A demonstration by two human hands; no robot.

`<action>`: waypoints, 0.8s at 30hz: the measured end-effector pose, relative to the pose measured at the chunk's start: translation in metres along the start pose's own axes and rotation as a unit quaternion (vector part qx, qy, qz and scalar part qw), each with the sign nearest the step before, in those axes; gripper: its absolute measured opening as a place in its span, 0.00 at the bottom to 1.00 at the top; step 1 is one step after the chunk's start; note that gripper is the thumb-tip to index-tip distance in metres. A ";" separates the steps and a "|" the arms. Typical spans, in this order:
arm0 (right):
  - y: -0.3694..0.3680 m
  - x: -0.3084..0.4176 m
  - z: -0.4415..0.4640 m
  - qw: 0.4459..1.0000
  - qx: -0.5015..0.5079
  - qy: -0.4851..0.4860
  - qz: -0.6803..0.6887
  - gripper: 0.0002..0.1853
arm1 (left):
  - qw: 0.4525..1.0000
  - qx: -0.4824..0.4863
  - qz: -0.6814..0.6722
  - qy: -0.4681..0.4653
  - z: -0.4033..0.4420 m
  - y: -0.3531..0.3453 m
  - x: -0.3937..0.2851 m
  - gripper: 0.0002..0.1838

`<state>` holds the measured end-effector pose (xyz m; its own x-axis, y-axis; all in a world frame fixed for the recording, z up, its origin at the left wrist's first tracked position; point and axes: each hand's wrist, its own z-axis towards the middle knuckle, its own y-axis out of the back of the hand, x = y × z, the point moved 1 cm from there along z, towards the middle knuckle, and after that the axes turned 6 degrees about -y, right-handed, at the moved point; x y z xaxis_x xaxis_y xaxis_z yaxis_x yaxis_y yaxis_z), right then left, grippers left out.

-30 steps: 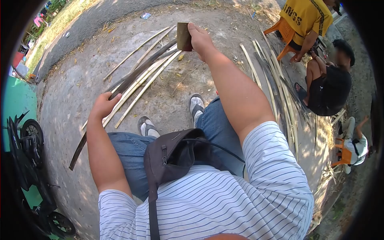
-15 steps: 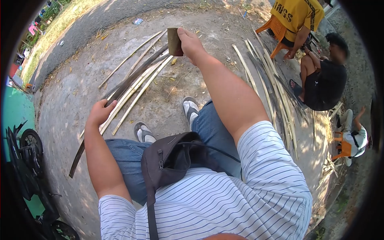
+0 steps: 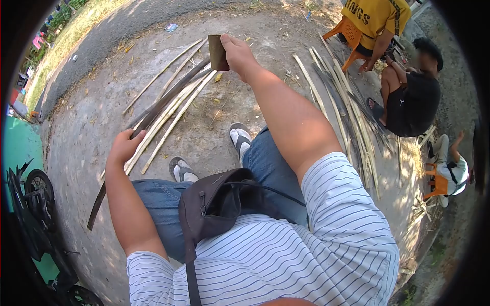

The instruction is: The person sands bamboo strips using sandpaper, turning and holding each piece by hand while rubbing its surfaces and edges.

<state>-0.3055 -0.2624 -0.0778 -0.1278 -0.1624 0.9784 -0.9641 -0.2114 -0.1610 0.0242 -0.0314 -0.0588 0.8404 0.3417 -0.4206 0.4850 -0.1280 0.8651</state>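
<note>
My left hand (image 3: 122,147) is closed around a long, dark strip of what looks like split bamboo (image 3: 158,108). One end of the strip points down past my left knee, and the other runs up and away to the right. Held out in front, my right hand (image 3: 240,57) grips a brown, rectangular, blade-like piece (image 3: 218,53). It stands upright beside the strip's far end; whether they touch I cannot tell. Any handle is hidden in my fist. Beneath the dark strip, several pale strips (image 3: 178,111) lie on the ground.
A pile of pale and dark strips (image 3: 352,109) lies to the right. Beyond it, one person (image 3: 412,97) squats near another in a yellow shirt (image 3: 375,18) on an orange chair (image 3: 352,35). Another sits farther right (image 3: 453,176). A motorcycle (image 3: 38,204) stands left.
The view has shifted slightly. Both hands keep their grips, and the strip and the blade-like piece stay nearly where they were.
</note>
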 end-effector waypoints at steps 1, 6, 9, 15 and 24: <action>0.000 0.000 0.001 1.000 0.000 -0.003 0.002 0.27 | 1.000 0.001 0.001 -0.001 0.000 0.000 0.000 0.29; 0.000 -0.004 0.005 1.000 0.004 -0.007 0.005 0.27 | 1.000 -0.003 0.004 -0.007 0.003 -0.001 0.005 0.30; -0.001 -0.005 0.006 1.000 0.003 -0.004 -0.002 0.27 | 1.000 -0.003 0.003 -0.003 0.002 0.000 0.004 0.30; -0.007 0.006 -0.012 0.999 -0.025 0.008 -0.028 0.27 | 1.000 -0.002 0.004 -0.005 0.000 0.000 0.003 0.31; -0.007 0.007 -0.013 1.000 -0.020 -0.004 -0.011 0.27 | 1.000 -0.005 0.000 -0.011 0.001 0.001 0.009 0.31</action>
<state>-0.3027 -0.2498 -0.0680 -0.1053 -0.1653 0.9806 -0.9750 -0.1770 -0.1345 0.0321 -0.0292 -0.0623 0.8462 0.3205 -0.4258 0.4818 -0.1185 0.8682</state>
